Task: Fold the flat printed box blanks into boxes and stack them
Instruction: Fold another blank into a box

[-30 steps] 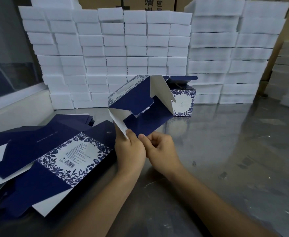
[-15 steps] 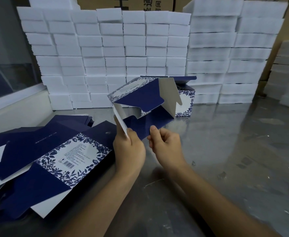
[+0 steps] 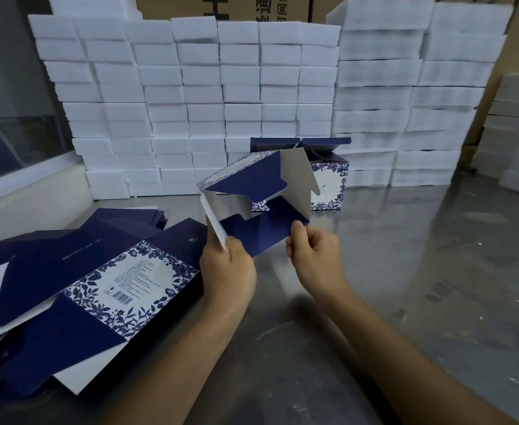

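The half-folded box (image 3: 261,191) is thin card, matt navy with a leaf print outside and plain white inside. The flat blanks (image 3: 77,280) are the same card. The table (image 3: 405,271) is scuffed, shiny metal. The blocks (image 3: 190,96) stacked behind look like soft, matt white foam.

Looked like a packing workshop or warehouse. Walls of stacked white foam blocks (image 3: 221,96), printed brown cartons (image 3: 252,7) behind, flat box blanks (image 3: 77,280) piled on a steel worktable (image 3: 420,271).
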Available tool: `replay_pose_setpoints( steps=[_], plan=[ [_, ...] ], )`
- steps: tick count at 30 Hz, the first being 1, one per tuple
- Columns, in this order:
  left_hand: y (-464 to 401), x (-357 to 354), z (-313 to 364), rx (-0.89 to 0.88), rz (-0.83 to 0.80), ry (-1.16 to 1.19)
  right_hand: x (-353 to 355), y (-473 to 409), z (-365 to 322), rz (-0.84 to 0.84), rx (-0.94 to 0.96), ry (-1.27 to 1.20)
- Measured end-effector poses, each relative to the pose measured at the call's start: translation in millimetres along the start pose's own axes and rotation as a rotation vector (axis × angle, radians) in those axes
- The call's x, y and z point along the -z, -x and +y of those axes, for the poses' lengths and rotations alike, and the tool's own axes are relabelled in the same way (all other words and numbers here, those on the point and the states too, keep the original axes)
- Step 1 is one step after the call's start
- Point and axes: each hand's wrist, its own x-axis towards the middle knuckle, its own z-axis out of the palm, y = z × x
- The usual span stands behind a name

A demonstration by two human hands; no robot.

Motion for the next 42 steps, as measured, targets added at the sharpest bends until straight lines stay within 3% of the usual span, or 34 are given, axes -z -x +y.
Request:
replay_pose_setpoints(
  steps=[4,9,14,22,31,42],
  plan=[
    [-2.1,2.7,0.3,-0.032,-0.019,-0.032,3.1,0.3,-0.5,0.037,-0.031,0.048],
    [-1.0,8.1,4.0,-0.181,0.037,-0.125,6.3,6.2,-12.9,0.167,0.101,0.191],
    [-3.7,7.4,1.3,-0.239,-0.038,-0.191,8.5,5.6,-16.2,0.020,0.308,0.144],
    [-7.1,9.9,6.6,-0.433,-0.034,-0.229,10.0,5.1,-19.1,-0.162,0.229,0.041],
    [-17.9,15.8,6.4,-0.298,0.034,-0.100,0.7,10.9,-24.8,-0.297,0.177,-0.096],
    [-8.5,13.3,5.3,-0.406,-0.025,-0.184,8.8,3.5,-21.4,0.228,0.408,0.144]
  ],
)
